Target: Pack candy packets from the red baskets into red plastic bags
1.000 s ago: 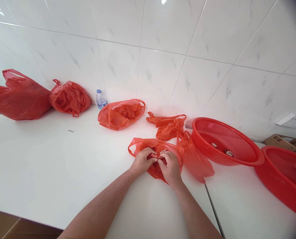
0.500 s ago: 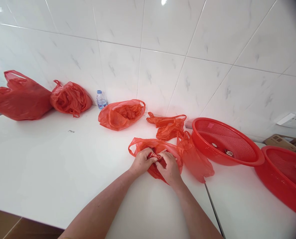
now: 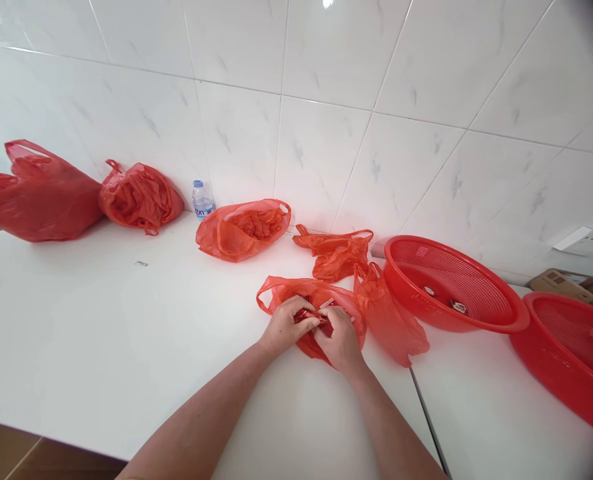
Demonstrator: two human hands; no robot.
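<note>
A red plastic bag (image 3: 278, 288) with loop handles lies open on the white table, and several dark red items show inside its mouth. Over that mouth my left hand (image 3: 285, 327) pinches a small shiny red packet (image 3: 310, 316) between thumb and fingers. Closed on the packet's other side is my right hand (image 3: 341, 339), its thumb close to the left thumb. The fingers cover much of the packet, so its print cannot be read. A flattened red plastic bag (image 3: 395, 327) lies just right of the open one.
Along the wall stand a large full red bag (image 3: 51, 200), a rolled red bag (image 3: 141, 200), a water bottle (image 3: 202, 201) and more red bags (image 3: 226, 235). Two red plastic baskets (image 3: 456, 319) stand at right, before a cardboard box (image 3: 571, 285). A seam (image 3: 426, 413) splits the tables.
The packet has turned slightly between my fingers, and my left thumb has shifted a little to the right. The bags, bottle and baskets stay in place.
</note>
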